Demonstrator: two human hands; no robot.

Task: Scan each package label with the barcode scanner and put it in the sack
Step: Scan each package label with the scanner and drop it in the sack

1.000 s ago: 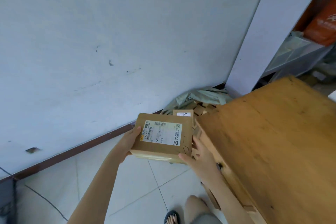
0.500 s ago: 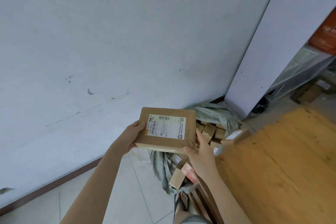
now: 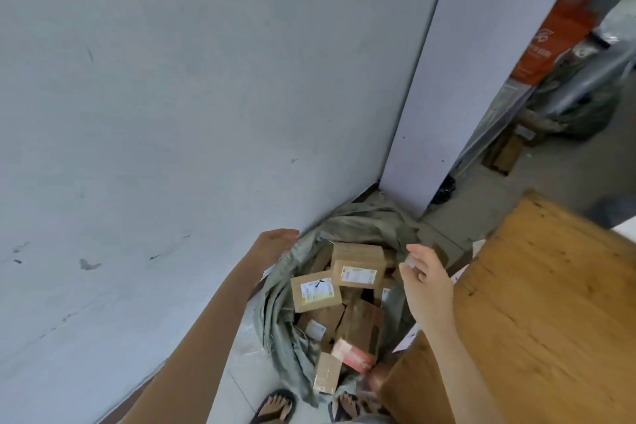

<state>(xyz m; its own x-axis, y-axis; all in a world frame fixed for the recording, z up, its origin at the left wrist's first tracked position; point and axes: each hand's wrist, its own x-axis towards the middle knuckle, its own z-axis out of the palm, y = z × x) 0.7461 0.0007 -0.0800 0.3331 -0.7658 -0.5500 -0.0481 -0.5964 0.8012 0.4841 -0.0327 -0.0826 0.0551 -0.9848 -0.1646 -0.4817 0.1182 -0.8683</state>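
A pale grey wall (image 3: 172,96) is filling most of the view, with a white pillar (image 3: 464,79) standing at its right end. The corner of a wooden table (image 3: 550,320) is taking up the lower right. Between wall and table a grey-green sack (image 3: 361,220) is sitting open on the tiled floor (image 3: 237,382), its mouth gaping upward and touching the table's edge. Brown cardboard packages are lying heaped inside it at all angles. The left hand (image 3: 275,241) is hovering over the sack's left rim, fingers loose and holding nothing. The right hand (image 3: 426,282) is hanging over the right rim with fingers spread, also empty; the two hands are well apart. Between them the labelled package (image 3: 358,267) is lying on top of the heap, white label facing up, just beside a second labelled package (image 3: 315,291). A red package (image 3: 352,353) is resting lower in the heap, near the table. Feet in sandals (image 3: 275,406) are standing at the sack's near edge.
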